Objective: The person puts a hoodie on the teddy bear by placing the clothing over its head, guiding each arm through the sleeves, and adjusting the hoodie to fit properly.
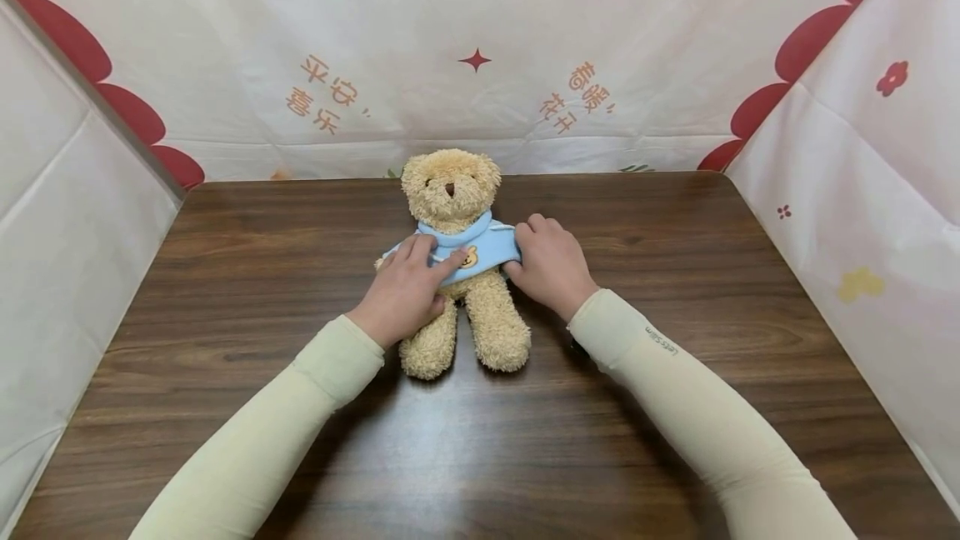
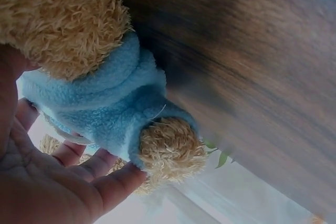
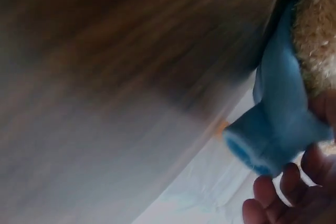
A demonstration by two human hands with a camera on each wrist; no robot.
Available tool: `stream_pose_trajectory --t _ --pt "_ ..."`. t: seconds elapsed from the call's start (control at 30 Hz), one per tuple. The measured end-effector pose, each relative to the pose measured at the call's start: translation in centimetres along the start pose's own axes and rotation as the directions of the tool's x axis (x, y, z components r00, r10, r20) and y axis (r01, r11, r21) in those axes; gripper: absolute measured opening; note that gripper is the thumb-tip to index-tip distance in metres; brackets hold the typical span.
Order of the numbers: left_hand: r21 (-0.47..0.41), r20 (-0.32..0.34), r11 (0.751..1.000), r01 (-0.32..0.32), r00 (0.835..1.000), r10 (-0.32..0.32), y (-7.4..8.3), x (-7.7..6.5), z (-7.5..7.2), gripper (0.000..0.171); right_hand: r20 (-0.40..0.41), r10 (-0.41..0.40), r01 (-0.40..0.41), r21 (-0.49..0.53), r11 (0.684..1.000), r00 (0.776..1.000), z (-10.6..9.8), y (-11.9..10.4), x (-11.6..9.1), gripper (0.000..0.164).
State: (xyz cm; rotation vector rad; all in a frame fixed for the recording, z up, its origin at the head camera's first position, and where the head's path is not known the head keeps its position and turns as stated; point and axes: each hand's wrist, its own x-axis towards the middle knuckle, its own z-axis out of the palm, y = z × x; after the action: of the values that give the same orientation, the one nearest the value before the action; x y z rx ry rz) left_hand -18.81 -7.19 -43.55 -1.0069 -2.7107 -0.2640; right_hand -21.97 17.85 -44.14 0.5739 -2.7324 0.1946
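A tan teddy bear (image 1: 450,182) in a light blue shirt (image 1: 495,247) lies face up on the table, its legs towards me. My left hand (image 1: 401,286) is on the shirt front and grips it near the hem, thumb low and fingers across the chest. In the left wrist view a furry paw (image 2: 170,148) pokes out of the sleeve by those fingertips. My right hand (image 1: 553,265) pinches the shirt at its other sleeve. That sleeve (image 3: 257,142) sticks out in the right wrist view, with no paw showing at its opening.
The dark wood table (image 1: 247,273) reaches out on both sides of the bear. White printed cloth (image 1: 645,48) hangs behind its far edge and along the left and right sides.
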Motion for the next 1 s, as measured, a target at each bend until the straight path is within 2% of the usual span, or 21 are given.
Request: stream_pose_trajectory --t 0.1,0.2,0.43,0.53,0.8,1.0 --pt "0.01 -0.009 1.0 -0.01 1.0 0.01 0.1 -0.1 -0.1 0.067 0.007 0.041 -0.041 -0.031 0.999 0.999 0.2 -0.6 0.1 0.015" --pt "0.015 -0.011 1.0 -0.017 1.0 0.017 0.3 -0.3 0.0 0.066 0.033 0.073 -0.071 -0.043 0.997 0.997 0.4 -0.9 0.1 0.015" --pt "0.039 -0.016 0.999 -0.007 1.0 0.007 0.4 -0.1 -0.2 0.066 0.094 0.0 0.005 -0.061 0.998 0.996 -0.5 -1.0 0.5 0.033" --pt "0.039 -0.004 0.999 -0.006 1.0 0.006 0.4 0.0 -0.3 0.066 0.096 -0.002 0.01 -0.077 0.997 0.995 -0.6 -1.0 0.7 0.035" --pt "0.053 -0.005 0.998 -0.019 1.0 0.02 0.1 -0.2 -0.4 0.065 0.099 0.111 -0.096 -0.14 0.986 0.989 0.1 -1.8 1.3 0.029" --pt "0.068 -0.004 0.997 -0.028 1.0 0.028 0.3 -0.1 -0.4 0.067 0.109 0.151 -0.125 -0.214 0.969 0.982 -0.1 -2.0 1.5 0.019"
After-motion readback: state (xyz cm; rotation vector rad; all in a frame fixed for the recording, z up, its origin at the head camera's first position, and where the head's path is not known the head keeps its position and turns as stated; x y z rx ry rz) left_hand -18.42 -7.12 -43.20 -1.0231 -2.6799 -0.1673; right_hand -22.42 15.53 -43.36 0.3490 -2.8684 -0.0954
